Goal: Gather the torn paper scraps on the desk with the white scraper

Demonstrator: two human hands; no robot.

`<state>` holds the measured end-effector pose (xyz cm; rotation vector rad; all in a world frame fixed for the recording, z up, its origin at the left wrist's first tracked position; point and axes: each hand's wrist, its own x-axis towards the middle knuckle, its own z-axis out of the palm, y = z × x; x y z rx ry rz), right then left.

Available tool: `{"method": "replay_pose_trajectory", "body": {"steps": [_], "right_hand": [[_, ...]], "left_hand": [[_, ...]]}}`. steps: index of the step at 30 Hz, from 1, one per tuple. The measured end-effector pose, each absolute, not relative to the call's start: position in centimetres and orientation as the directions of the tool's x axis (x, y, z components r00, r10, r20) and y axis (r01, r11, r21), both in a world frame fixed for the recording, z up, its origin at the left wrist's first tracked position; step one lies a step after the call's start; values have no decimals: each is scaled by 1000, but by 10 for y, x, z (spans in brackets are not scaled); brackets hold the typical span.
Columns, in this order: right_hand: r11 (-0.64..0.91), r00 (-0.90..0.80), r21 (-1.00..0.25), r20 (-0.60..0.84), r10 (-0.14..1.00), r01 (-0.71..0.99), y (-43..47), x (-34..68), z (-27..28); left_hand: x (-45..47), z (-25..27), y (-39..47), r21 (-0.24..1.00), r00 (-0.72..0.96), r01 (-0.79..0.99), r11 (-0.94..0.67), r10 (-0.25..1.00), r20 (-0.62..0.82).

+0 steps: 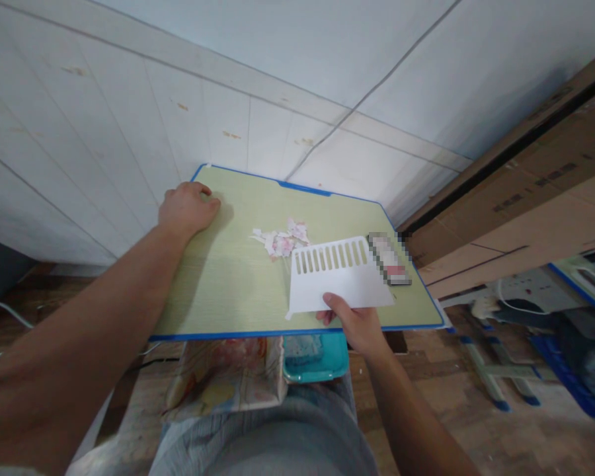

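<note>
A flat white panel with a row of long slots along its far side tilts over the right part of the table. My right hand grips its near edge, thumb on top and fingers underneath. To the panel's left lie torn scraps of pink-and-white paper, partly overlapped by it. My left hand is at the table's far left edge, thumb and forefinger apart, with nothing seen between them; its other fingers are partly hidden.
A pixelated phone-like object lies on the table's right side. Below the front edge are a turquoise tub and a cloth bag. Cardboard boxes lean at right, near a step stool. A cable runs down the wall behind.
</note>
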<state>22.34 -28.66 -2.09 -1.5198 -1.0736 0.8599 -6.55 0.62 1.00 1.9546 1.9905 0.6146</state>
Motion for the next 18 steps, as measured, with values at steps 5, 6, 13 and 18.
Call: {"method": "replay_pose_trajectory", "body": {"steps": [5,6,13,18], "right_hand": [[-70,336,-981,-5,942,180,-285,227,-14],[-66,346,-983,-3,938,172,-285,228,-13],[-78,334,-990,-35,942,115,-288,233,-14],[-104,314,-992,-75,946,77,-287,237,-17]], "left_hand": [[-65,12,6,469,-44,883,-2,995,85],[-65,12,6,460,-40,888,-5,995,88],[-65,8,7,432,-35,902,-17,993,112],[-68,0,25,388,-55,921,23,996,71]]}}
